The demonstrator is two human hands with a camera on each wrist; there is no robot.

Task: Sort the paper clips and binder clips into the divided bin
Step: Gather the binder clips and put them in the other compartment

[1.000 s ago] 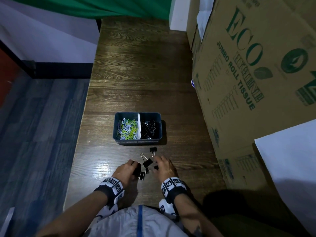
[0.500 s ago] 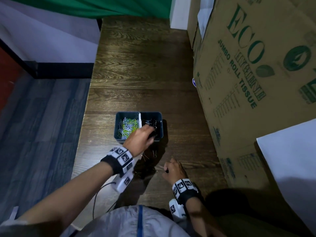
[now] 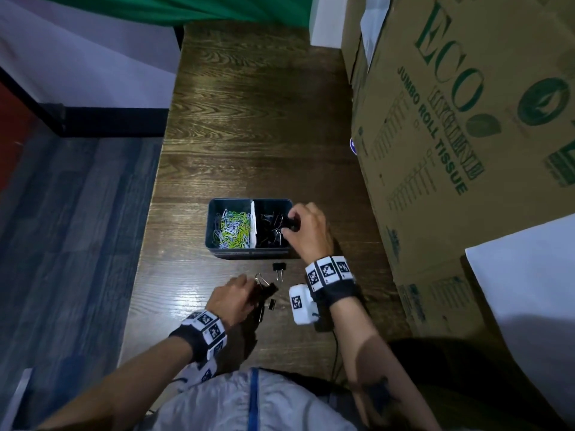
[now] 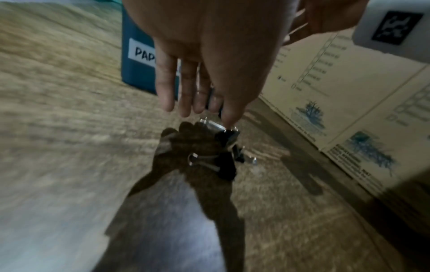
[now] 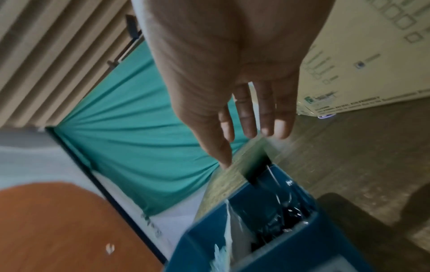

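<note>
1. Divided bin (image 3: 217, 244): 1, with 2 compartments.
2. Paper clips (image 3: 231, 228): a coloured heap in the left compartment, too tangled to count.
3. Binder clips in the right compartment (image 3: 269, 233): a black pile, count unreadable.
4. Loose binder clips on the bench (image 3: 199, 126): at least 4 showed. One (image 3: 279, 266) lay alone just in front of the bin; the cluster (image 3: 266, 290) by the left hand (image 3: 231, 298) was partly hidden.
5. Hands: 2. The right hand (image 3: 306, 231) was over the right compartment.
6. Cardboard boxes (image 3: 466, 135): at least 1 large one.
</note>
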